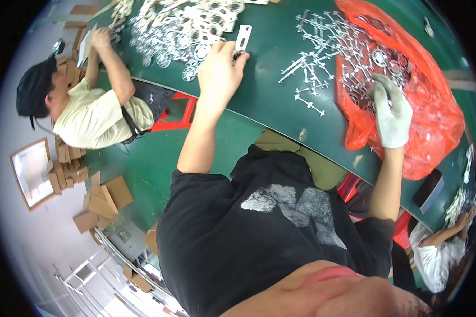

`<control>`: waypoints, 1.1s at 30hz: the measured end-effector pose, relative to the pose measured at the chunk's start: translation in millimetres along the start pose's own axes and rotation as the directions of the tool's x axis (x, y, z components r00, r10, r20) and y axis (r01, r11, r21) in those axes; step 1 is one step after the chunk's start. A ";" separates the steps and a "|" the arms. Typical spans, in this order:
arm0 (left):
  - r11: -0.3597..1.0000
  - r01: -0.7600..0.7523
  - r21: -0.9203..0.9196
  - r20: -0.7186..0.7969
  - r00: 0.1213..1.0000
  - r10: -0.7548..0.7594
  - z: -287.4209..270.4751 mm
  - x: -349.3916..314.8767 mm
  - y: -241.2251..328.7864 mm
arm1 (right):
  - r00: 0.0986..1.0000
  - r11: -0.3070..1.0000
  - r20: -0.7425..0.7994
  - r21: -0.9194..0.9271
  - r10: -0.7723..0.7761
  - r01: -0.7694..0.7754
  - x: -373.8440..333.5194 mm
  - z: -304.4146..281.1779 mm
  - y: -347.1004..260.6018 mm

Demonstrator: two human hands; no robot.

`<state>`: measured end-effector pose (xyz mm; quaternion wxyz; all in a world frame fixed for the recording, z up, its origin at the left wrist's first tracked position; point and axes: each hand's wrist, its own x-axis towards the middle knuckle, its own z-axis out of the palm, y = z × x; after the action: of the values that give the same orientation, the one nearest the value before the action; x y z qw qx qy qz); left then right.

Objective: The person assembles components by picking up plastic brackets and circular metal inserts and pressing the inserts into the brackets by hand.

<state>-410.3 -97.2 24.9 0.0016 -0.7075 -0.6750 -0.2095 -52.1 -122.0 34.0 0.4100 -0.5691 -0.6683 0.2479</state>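
Observation:
My bare left hand (220, 74) is closed over the table, pinching a flat cream plastic piece (243, 38) with slots in it. The piece sticks up past my fingertips, and a dark round bit shows at its lower end. Beside that hand lies a heap of clear round discs (166, 45), with many cream plastic parts (195, 13) behind it. My right hand (392, 119), in a pale glove, reaches into an open red plastic bag (433, 124) of small ring-shaped parts (394, 66). Its fingers curl down among them; what they grip is hidden.
Thin grey-white rod-like parts (320, 45) lie spread on the green table (269, 100), left of the bag. A dark box (428, 190) sits near the edge at right. One person (98, 111) works at left, another (439, 253) at lower right. Cardboard boxes (108, 198) stand on the floor.

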 end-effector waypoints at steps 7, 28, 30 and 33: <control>0.807 -0.386 -0.447 0.196 0.838 0.510 3.9 41.3 108.5 | 0.777 0.694 0.093 -0.394 -0.622 0.603 23.1 10.8 -25.6; 0.661 -0.595 -0.459 0.245 0.630 0.737 50.8 17.7 150.1 | 0.947 0.956 -0.320 -0.262 0.043 -0.131 20.1 -14.6 -5.3; 0.674 -0.404 -0.619 0.329 0.645 0.689 52.7 27.3 147.9 | 0.966 0.931 -0.231 -0.314 0.119 -0.189 15.0 -20.5 4.0; 0.581 -0.340 -0.739 0.164 0.746 0.646 44.3 50.5 151.3 | 0.990 0.891 -0.031 -0.433 0.137 -0.137 14.2 -23.7 -0.3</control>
<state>-252.6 -49.8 42.0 -0.3358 -0.8487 -0.3060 -0.2708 -32.8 -111.6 50.8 0.2541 -0.6916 -0.6651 0.1213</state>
